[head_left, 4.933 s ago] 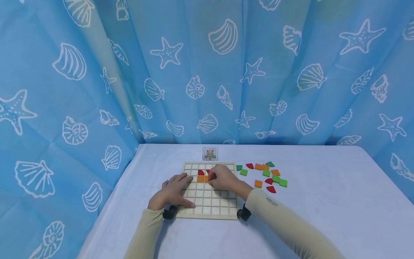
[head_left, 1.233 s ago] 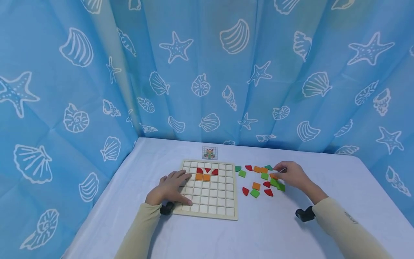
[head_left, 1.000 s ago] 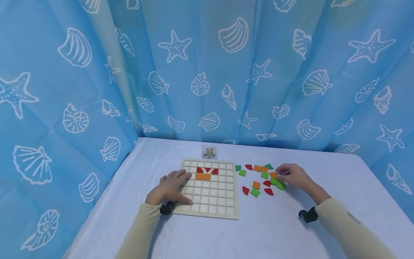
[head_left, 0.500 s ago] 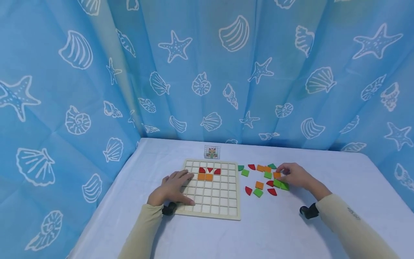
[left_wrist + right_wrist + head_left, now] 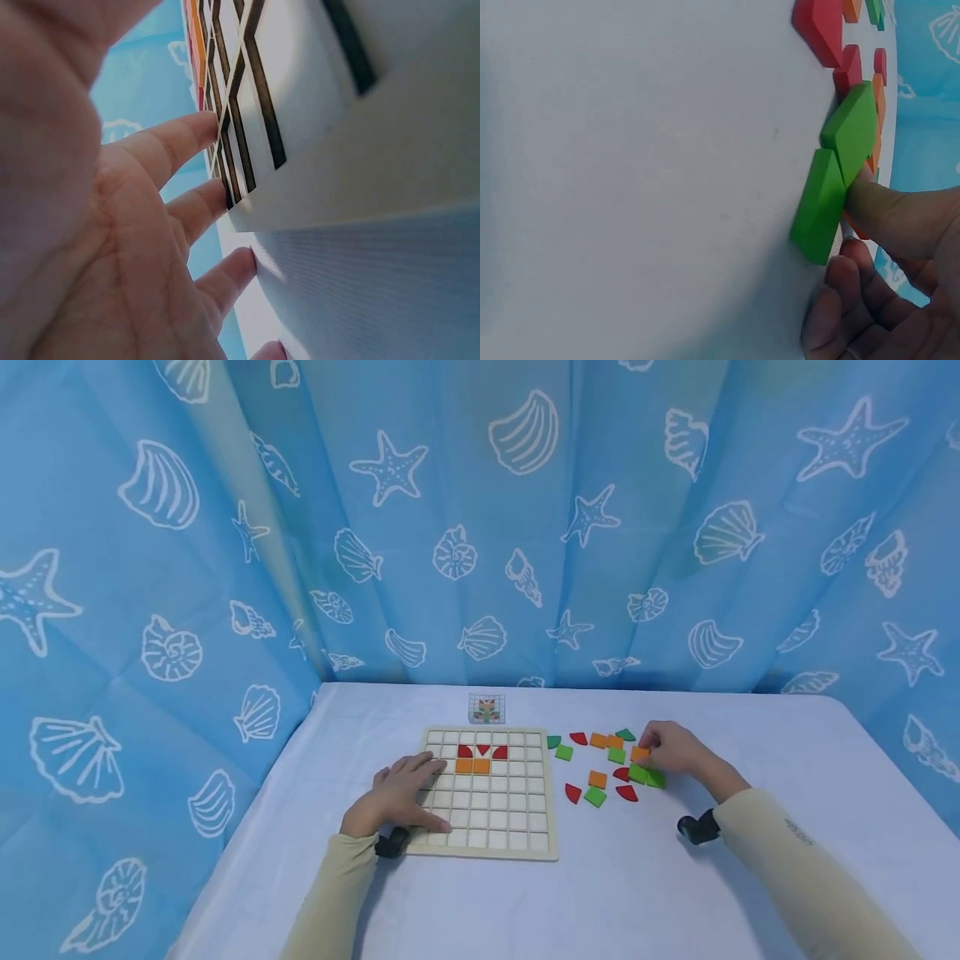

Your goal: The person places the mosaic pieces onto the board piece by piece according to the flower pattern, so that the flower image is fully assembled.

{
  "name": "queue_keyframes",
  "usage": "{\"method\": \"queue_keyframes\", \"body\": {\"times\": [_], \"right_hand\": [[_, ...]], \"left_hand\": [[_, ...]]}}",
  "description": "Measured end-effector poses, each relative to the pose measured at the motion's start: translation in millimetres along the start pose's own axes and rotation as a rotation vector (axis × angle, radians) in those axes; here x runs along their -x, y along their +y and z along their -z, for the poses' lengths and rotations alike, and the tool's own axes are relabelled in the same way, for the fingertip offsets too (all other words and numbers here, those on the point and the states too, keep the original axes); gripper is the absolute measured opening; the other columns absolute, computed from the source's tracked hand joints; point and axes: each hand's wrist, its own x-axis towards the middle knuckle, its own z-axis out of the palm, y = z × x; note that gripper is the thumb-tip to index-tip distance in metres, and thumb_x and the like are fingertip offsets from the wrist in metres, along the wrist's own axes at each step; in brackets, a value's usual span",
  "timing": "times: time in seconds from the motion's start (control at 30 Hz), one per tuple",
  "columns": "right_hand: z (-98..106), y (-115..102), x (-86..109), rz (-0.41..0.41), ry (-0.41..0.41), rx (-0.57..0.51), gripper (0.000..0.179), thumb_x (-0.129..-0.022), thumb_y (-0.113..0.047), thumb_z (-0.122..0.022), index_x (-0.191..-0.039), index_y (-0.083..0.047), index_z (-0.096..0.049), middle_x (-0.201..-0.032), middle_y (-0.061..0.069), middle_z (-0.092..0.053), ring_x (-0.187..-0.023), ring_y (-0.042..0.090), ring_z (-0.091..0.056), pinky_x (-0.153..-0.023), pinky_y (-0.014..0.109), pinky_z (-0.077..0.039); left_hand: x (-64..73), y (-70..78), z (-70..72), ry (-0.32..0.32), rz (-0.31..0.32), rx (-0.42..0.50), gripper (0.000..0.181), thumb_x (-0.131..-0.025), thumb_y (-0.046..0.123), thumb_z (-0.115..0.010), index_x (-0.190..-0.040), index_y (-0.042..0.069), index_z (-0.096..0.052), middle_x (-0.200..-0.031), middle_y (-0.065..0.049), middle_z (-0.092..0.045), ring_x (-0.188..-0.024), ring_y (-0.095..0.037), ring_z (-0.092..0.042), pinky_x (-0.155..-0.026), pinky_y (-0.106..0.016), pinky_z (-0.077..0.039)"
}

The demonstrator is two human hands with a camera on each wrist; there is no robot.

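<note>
My left hand (image 5: 397,797) rests with spread fingers on the left side of a wooden grid board (image 5: 551,827); in the left wrist view some fingertips (image 5: 202,127) touch its edge. Two orange square tiles (image 5: 472,767) lie on the board, below a red triangle (image 5: 483,749) flanked by red quarter-circle tiles (image 5: 500,752). Right of the board, my right hand (image 5: 675,749) pinches an orange square tile (image 5: 639,754) at the pile's edge. The right wrist view shows the thumb (image 5: 885,214) beside two green square tiles (image 5: 821,210), mostly hiding the orange one.
Several loose green, orange and red tiles (image 5: 597,779) are scattered on the white tablecloth (image 5: 622,893) right of the board. A small pattern card (image 5: 487,709) lies behind the board. A blue shell-print curtain (image 5: 480,527) hangs beyond the table.
My right hand has gone from the board to the loose tiles and taken hold of an orange one. A red quarter-circle tile now shows on the board's right. The left hand has stayed.
</note>
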Motion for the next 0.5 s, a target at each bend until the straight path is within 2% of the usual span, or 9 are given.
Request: {"method": "queue_keyframes", "body": {"times": [0.13,0.3,0.5], "right_hand": [[-4.3,-4.6,-0.3,-0.024,0.020,-0.019,0.027,-0.084,-0.017,-0.077,-0.099,-0.003,-0.060,-0.097,0.014,-0.061,-0.088,0.027,-0.054,-0.076,0.036,-0.051],[-5.5,-5.8,-1.0,0.011,0.054,-0.013,0.028,-0.082,-0.016,-0.080,-0.097,-0.003,-0.060,-0.096,0.014,-0.061,-0.087,0.027,-0.054,-0.076,0.036,-0.053],[-2.1,0.0,-2.0,0.025,0.037,0.003,0.027,-0.081,-0.018,-0.081,-0.094,-0.004,-0.061,-0.091,0.012,-0.062,-0.084,0.025,-0.054,-0.074,0.033,-0.053]], "left_hand": [[3.0,-2.1,2.5,0.003,0.001,0.006,0.102,-0.068,0.056,-0.085,-0.152,0.021,-0.038,-0.161,-0.010,-0.028,-0.148,-0.036,-0.023,-0.114,-0.067,-0.018],[3.1,-3.3,4.2,0.009,-0.005,0.008,0.103,-0.067,0.058,-0.085,-0.152,0.022,-0.038,-0.161,-0.010,-0.029,-0.148,-0.035,-0.023,-0.114,-0.067,-0.018],[0.3,-3.1,-0.6,0.015,-0.010,0.019,0.102,-0.068,0.057,-0.085,-0.152,0.023,-0.038,-0.162,-0.008,-0.028,-0.149,-0.034,-0.022,-0.115,-0.066,-0.019]]}}
